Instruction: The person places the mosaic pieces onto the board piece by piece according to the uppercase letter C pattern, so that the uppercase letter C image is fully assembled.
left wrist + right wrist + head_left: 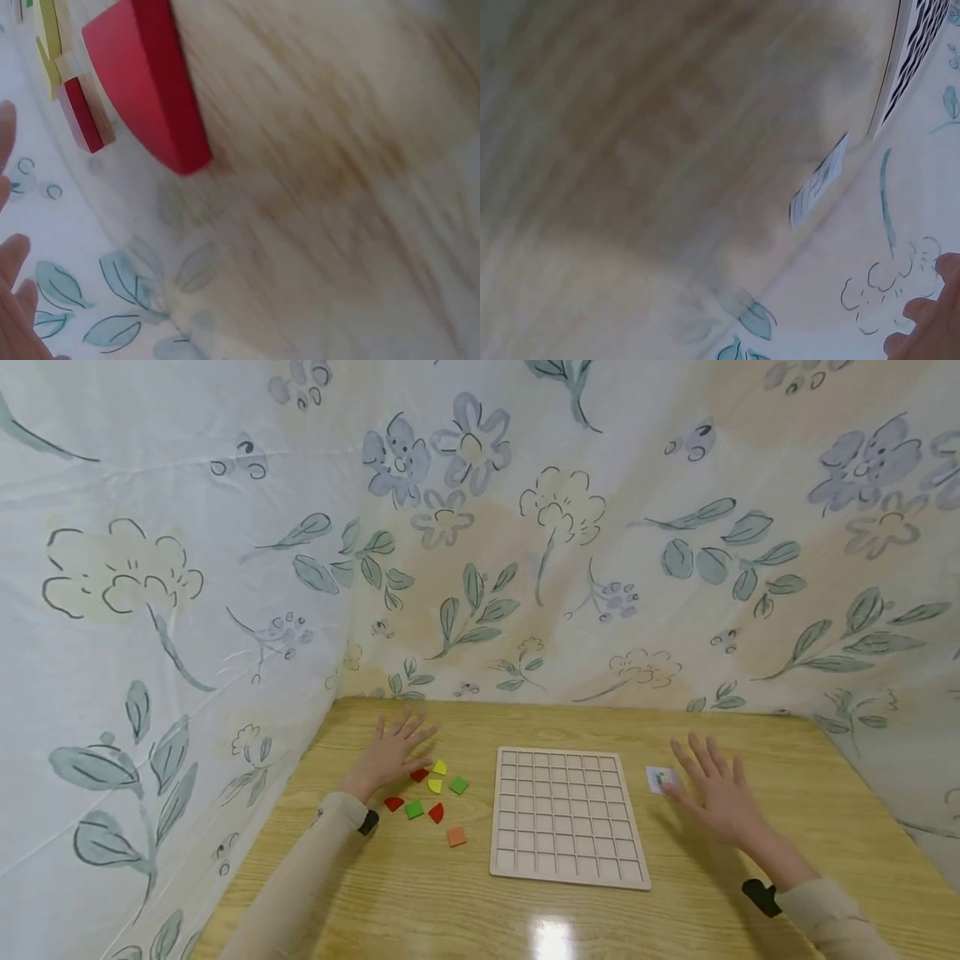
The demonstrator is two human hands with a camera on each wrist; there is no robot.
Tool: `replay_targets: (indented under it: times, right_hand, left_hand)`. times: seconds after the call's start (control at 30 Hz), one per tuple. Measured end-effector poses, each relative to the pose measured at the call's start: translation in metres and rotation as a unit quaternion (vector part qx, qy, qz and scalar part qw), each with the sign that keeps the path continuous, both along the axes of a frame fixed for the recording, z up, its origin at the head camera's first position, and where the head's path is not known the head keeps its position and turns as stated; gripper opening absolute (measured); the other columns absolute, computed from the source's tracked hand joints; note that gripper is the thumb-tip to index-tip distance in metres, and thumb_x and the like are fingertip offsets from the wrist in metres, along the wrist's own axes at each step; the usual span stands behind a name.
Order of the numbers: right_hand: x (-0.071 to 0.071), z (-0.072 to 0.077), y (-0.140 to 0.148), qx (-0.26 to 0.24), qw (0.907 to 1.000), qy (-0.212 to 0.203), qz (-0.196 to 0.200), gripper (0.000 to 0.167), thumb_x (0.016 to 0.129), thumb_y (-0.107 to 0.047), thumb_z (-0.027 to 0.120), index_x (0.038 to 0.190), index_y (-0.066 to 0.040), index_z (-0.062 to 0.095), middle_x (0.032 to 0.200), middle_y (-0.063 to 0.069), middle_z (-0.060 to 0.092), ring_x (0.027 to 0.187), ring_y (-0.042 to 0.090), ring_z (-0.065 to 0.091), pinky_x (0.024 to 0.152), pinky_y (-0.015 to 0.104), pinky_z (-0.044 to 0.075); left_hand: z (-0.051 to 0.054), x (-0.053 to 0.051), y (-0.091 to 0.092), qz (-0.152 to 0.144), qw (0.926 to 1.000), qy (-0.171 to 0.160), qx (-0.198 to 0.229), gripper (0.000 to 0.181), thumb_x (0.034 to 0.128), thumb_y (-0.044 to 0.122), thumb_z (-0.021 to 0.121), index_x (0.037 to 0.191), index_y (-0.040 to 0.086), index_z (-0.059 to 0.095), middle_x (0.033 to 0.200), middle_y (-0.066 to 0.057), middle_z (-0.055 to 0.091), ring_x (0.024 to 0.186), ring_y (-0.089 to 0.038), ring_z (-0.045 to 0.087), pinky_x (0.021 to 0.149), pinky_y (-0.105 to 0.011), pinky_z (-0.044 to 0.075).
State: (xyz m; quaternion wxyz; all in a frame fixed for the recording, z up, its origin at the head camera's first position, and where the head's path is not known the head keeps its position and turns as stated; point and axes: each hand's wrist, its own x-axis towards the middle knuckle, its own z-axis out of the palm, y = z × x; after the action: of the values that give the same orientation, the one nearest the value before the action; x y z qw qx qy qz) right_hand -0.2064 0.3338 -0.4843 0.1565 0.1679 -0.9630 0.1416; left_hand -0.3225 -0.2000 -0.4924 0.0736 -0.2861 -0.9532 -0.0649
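Observation:
In the head view the left hand (pixel 386 758) has its fingers spread beside a group of small coloured blocks: red (pixel 437 812), green (pixel 459 786), yellow (pixel 435 786) and one orange (pixel 457 837). A red block (pixel 146 82) looms large in the left wrist view, with the left fingers (pixel 13 259) at the edge. To the right, the right hand (pixel 716 789), fingers spread and holding nothing, is beside a small printed card (pixel 661 779); its thumb overlaps the card's corner, contact unclear. The card (pixel 819 182) also shows in the right wrist view.
Between the hands a pale gridded board (pixel 566 817) lies on the wooden table (pixel 420 902). A floral cloth (pixel 465 527) hangs behind the table and along its sides. Dark bands are on both wrists.

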Motion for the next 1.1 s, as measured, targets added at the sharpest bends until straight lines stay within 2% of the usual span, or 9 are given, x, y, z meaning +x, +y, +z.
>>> replay_targets:
  times: [0.13, 0.27, 0.4, 0.6, 0.8, 1.1]
  right_hand:
    - [0.008, -0.005, -0.006, -0.011, 0.9999, -0.006, 0.010, 0.072, 0.092, -0.036, 0.054, 0.149, -0.014, 0.018, 0.155, 0.013, 0.001, 0.141, 0.029, -0.011, 0.102, 0.063, -0.012]
    - [0.015, -0.008, -0.013, -0.019, 0.9992, -0.029, 0.019, 0.071, 0.092, -0.036, 0.053, 0.150, -0.017, 0.017, 0.155, 0.013, 0.003, 0.142, 0.028, -0.010, 0.103, 0.064, -0.011]
    - [0.023, -0.011, -0.020, -0.023, 0.9983, -0.047, 0.025, 0.068, 0.093, -0.037, 0.053, 0.149, -0.016, 0.020, 0.155, 0.015, 0.006, 0.142, 0.030, -0.007, 0.103, 0.064, -0.007]
    - [0.034, -0.015, -0.028, -0.027, 0.9969, -0.068, 0.029, 0.067, 0.093, -0.037, 0.053, 0.147, -0.011, 0.025, 0.154, 0.016, 0.008, 0.142, 0.033, -0.004, 0.104, 0.064, -0.005]
    - [0.043, -0.021, -0.031, -0.018, 0.9952, -0.087, 0.041, 0.068, 0.093, -0.036, 0.053, 0.149, -0.019, 0.020, 0.154, 0.017, 0.009, 0.142, 0.033, -0.002, 0.098, 0.071, 0.009]
    - [0.051, -0.024, -0.039, -0.028, 0.9923, -0.113, 0.043, 0.065, 0.090, -0.037, 0.057, 0.145, -0.013, 0.033, 0.149, 0.024, 0.022, 0.133, 0.050, 0.018, 0.093, 0.073, 0.015]
  left_hand:
    - [0.000, 0.002, 0.001, -0.021, 0.9993, -0.017, 0.026, 0.058, 0.0907, 0.041, 0.056, 0.141, 0.016, 0.041, 0.150, -0.013, 0.028, 0.141, -0.034, 0.012, 0.106, -0.062, -0.003]
    - [0.000, 0.001, 0.002, -0.045, 0.9979, -0.017, 0.042, 0.055, 0.0904, 0.043, 0.055, 0.137, 0.014, 0.047, 0.145, -0.016, 0.036, 0.138, -0.037, 0.019, 0.106, -0.064, 0.005]
    - [0.000, -0.002, 0.003, -0.054, 0.9969, -0.038, 0.042, 0.052, 0.0880, 0.040, 0.059, 0.133, 0.014, 0.052, 0.138, -0.015, 0.045, 0.134, -0.039, 0.027, 0.104, -0.064, 0.013]
    - [0.002, -0.004, 0.007, -0.050, 0.9964, -0.061, 0.029, 0.044, 0.0877, 0.035, 0.061, 0.126, 0.015, 0.058, 0.131, -0.010, 0.052, 0.130, -0.034, 0.035, 0.105, -0.061, 0.017]
    - [0.000, -0.003, 0.010, -0.047, 0.9968, -0.056, 0.031, 0.040, 0.0878, 0.035, 0.061, 0.124, 0.018, 0.061, 0.124, -0.005, 0.056, 0.123, -0.028, 0.040, 0.107, -0.057, 0.017]
    - [0.003, 0.002, 0.014, -0.041, 0.9974, -0.039, 0.046, 0.031, 0.0837, 0.033, 0.068, 0.110, 0.018, 0.069, 0.114, -0.006, 0.059, 0.115, -0.028, 0.043, 0.106, -0.058, 0.017]
